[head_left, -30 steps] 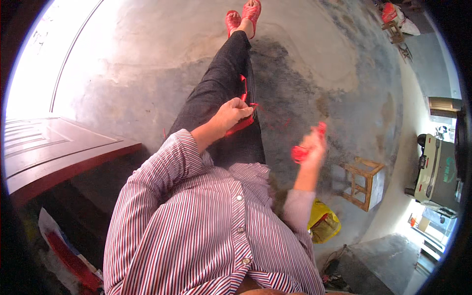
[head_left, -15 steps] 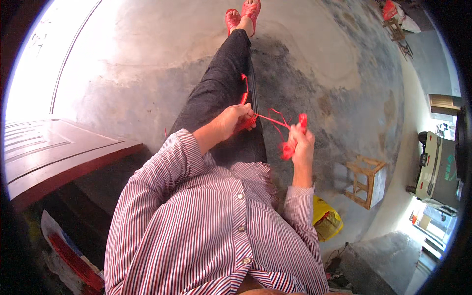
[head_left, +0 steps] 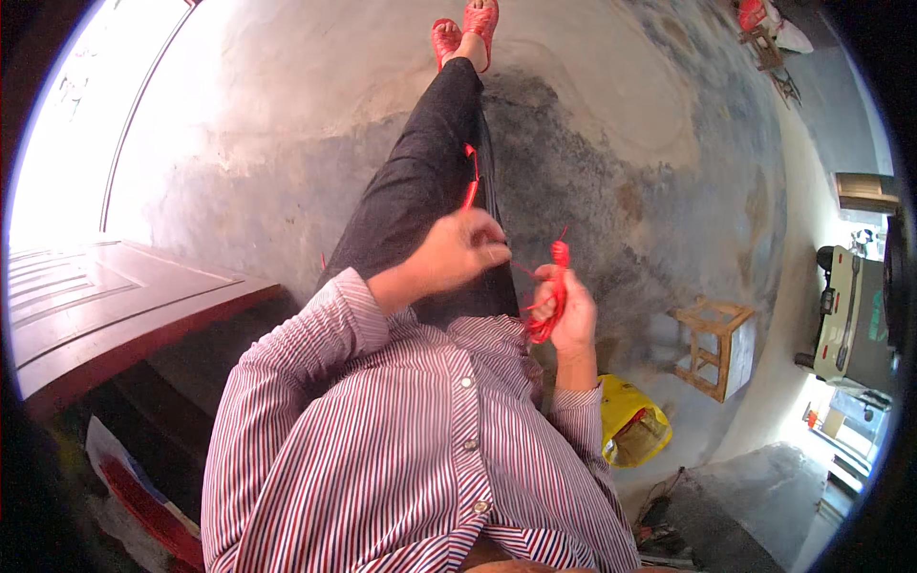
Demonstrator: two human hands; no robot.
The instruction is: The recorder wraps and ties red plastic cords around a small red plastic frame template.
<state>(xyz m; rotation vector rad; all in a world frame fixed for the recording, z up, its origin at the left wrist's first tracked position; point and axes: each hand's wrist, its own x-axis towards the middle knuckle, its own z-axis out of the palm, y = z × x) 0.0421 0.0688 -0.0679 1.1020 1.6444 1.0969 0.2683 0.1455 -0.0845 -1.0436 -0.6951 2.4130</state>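
My right hand (head_left: 573,313) is closed around a looped bundle of red string (head_left: 544,320), its upper end poking out above the fingers. My left hand (head_left: 460,250) hovers over my thigh with thumb and fingers pinched together, slightly blurred. A thin red strand spans the gap between the two hands and seems to come from the left fingertips. Just beyond the left hand, a narrow red strip (head_left: 471,194) lies along my dark trousers (head_left: 411,177); whether it joins the string is hidden by the hand.
A yellow bag (head_left: 626,420) sits by my right elbow. Farther right stands a small wooden stool (head_left: 712,349), with a pale green vehicle (head_left: 841,310) beyond it. At left is a brown panelled board (head_left: 124,306). My red slippers (head_left: 480,24) rest on the stained concrete floor (head_left: 611,124).
The red bundle at my left fingers is gone from there, and a gathered bundle now sits in my right hand. The right hand has dropped and come closer; the left has turned over.
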